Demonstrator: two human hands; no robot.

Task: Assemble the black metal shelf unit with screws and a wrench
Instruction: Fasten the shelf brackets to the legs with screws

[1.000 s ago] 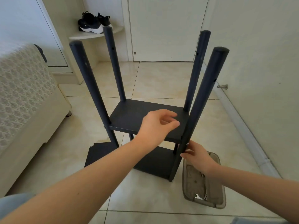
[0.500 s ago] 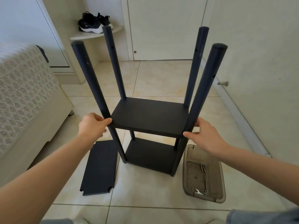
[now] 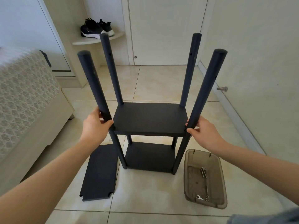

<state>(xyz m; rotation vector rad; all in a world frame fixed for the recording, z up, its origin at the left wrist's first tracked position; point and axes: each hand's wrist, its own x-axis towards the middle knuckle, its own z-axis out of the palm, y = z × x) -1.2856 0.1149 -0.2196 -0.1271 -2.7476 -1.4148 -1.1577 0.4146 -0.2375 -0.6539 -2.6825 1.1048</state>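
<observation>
Head view: left hand (image 3: 94, 125) grips left post (image 3: 94, 84), right hand (image 3: 204, 131) grips right post (image 3: 206, 88). Risk: uneven pull tilts shelf (image 3: 150, 117) onto tray (image 3: 222, 175).

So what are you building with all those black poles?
A person is putting together a black shelf unit on the tiled floor. The left hand grips the near-left post and the right hand grips the near-right post, both at the level of the upper board. Two boards are fitted between the four posts. A third board lies flat on the floor to the left. A tray on the right holds screws and a small wrench, untouched.
</observation>
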